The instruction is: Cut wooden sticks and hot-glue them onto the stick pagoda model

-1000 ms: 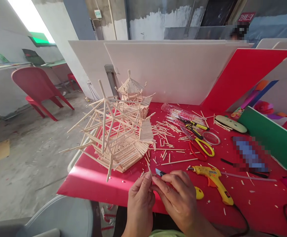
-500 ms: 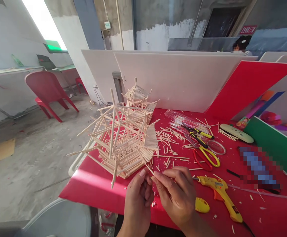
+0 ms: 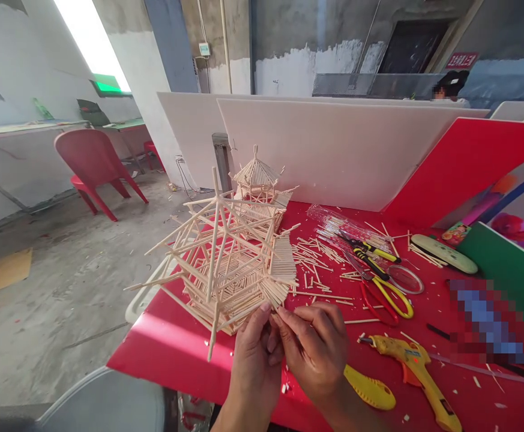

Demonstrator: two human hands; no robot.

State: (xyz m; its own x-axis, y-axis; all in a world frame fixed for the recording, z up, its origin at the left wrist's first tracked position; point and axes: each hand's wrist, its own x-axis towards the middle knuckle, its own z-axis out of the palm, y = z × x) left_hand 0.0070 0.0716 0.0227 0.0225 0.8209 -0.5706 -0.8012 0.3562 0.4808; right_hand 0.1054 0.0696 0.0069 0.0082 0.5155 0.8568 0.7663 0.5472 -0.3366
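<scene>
The head camera looks down across the table (image 3: pixel 167 354).

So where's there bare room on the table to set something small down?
Likely best is the front-left of the table, in front of the stick model and left of the left hand. Right of the glue gun there's some room among scraps. It's crowded between model and pliers, with loose sticks.

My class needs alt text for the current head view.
A person's left hand and right hand are close together at the near side of a stick model on a red table. Loose sticks and a yellow glue gun lie to the right.
</scene>
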